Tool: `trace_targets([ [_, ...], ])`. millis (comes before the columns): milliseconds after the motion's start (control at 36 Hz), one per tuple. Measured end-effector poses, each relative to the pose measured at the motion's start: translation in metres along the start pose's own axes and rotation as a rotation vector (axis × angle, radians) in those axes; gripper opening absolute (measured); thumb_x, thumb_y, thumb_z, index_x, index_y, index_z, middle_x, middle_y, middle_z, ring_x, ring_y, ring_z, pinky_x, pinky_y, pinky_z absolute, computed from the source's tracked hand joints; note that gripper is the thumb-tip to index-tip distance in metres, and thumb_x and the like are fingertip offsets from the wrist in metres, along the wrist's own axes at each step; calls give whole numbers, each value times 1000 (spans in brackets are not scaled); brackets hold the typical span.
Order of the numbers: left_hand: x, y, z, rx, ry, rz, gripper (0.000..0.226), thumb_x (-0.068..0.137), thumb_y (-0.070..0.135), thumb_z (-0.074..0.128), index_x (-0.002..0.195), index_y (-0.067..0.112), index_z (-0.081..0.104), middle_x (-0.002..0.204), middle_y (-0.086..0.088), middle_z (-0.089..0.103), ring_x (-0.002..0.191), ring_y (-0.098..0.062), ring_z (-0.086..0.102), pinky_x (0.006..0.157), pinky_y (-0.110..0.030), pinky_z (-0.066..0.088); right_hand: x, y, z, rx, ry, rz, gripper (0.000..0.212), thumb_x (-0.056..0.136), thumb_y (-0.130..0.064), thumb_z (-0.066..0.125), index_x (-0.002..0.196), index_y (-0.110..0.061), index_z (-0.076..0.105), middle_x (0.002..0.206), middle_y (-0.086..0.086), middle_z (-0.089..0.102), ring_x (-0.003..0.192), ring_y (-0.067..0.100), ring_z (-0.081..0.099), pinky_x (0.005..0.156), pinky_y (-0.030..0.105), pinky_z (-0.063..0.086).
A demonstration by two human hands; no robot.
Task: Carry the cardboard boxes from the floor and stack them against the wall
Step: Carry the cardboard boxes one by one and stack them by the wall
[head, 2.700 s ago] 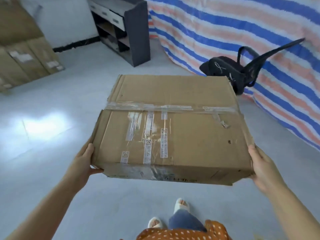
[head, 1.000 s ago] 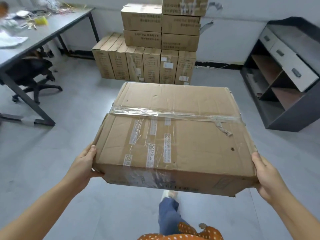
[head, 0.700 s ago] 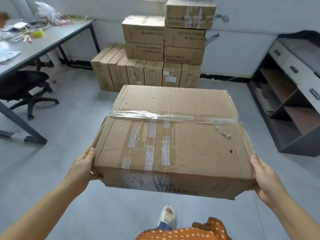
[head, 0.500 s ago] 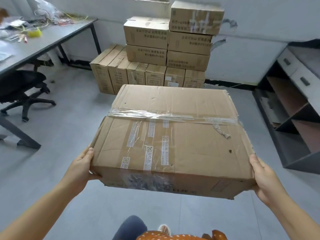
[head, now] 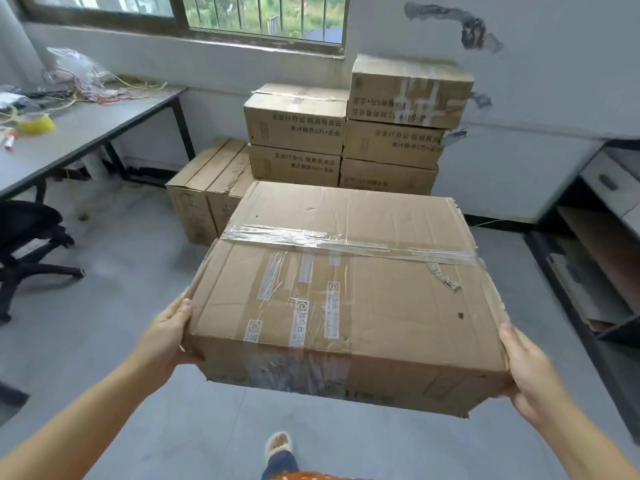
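Firmly gripping from both sides: left hand (head: 166,336) clamped on the near left corner of the box (head: 346,296), thumb lying along the top edge, remaining digits tucked under and out of sight; right hand (head: 530,368) mirrored on the near right corner, thumb up at the edge, the rest hidden beneath. Spread wide like this, most likely, because the box is broad and flat and needs support at both ends to keep level. Held out in front at about waist height, clear of the floor (head: 121,271), top face up, with a strip of clear tape (head: 346,242) running across its lid and more tape patches nearer the body. Tilted only slightly, near edge lower.

Beyond the box, straight ahead and partly hidden by its far edge: the stack (head: 346,133) already built against the wall (head: 536,81), upright boxes at the base, flat ones piled above, right column one box taller than the left. Probably heading for the lower left column, needing a lift to get there; a judgement only.

Left of the box: a grey desk (head: 86,129) strewn with wires, and a black chair (head: 27,237) under it. Right of the box: a dark shelf unit (head: 595,254). Below the box: one sandalled foot (head: 278,445) stepping forward. Above the stack: a barred window (head: 263,15)
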State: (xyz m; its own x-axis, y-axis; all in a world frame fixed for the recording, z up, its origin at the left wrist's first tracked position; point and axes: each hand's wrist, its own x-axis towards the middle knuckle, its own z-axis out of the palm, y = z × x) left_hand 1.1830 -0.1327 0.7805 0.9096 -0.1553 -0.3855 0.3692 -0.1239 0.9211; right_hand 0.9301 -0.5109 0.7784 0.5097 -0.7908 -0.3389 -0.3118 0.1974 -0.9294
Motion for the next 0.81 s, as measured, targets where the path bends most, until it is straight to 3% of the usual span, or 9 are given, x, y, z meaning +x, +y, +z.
trace_targets([
  [111,74,50,3,13,-13,24,35,104,26,35,134,40,47,134,4,54,114,-24,51,71,-59,54,51,-41,53,53,6,7,31,104,-35,31,93,-27,59,59,-11,68,71,28,47,69,48,34],
  [306,174,104,10,-3,26,50,36,105,25,32,136,37,46,134,1,54,108,-25,52,48,-48,56,139,-106,135,71,-30,-39,28,104,-33,30,102,-27,58,62,-15,70,71,26,53,70,44,40],
  [389,219,121,11,-18,72,54,36,105,25,33,137,35,46,139,0,52,109,-26,51,47,-47,56,189,-131,173,86,-70,-58,27,104,-33,33,113,-27,57,65,-13,70,72,26,54,70,42,38],
  [500,277,148,18,-53,136,88,37,105,25,32,139,35,45,137,1,52,107,-27,53,47,-46,57,257,-171,228,79,-144,-116,23,104,-32,34,112,-30,55,66,-9,70,72,27,53,69,41,36],
  [556,305,165,24,-83,163,115,37,106,25,31,139,34,44,132,3,54,102,-23,56,49,-48,57,289,-195,254,85,-185,-144,26,104,-30,34,119,-26,54,75,-6,71,74,23,56,68,37,42],
  [639,344,194,34,-117,178,140,38,106,26,31,141,33,44,123,6,57,94,-15,58,59,-53,57,335,-233,286,74,-238,-161,37,104,-28,33,132,-11,50,109,5,66,97,19,61,82,33,49],
  [722,375,220,43,-163,201,159,38,106,26,31,141,32,44,122,4,59,94,-20,58,72,-60,54,374,-270,312,38,-278,-204,31,104,-28,32,127,-20,51,101,-2,65,89,14,61,65,30,54],
  [806,412,250,52,-198,223,205,38,106,23,29,139,32,45,122,4,59,97,-22,58,55,-49,56,414,-309,341,17,-320,-233,26,103,-33,33,120,-29,52,97,-6,66,85,15,62,48,26,53],
])
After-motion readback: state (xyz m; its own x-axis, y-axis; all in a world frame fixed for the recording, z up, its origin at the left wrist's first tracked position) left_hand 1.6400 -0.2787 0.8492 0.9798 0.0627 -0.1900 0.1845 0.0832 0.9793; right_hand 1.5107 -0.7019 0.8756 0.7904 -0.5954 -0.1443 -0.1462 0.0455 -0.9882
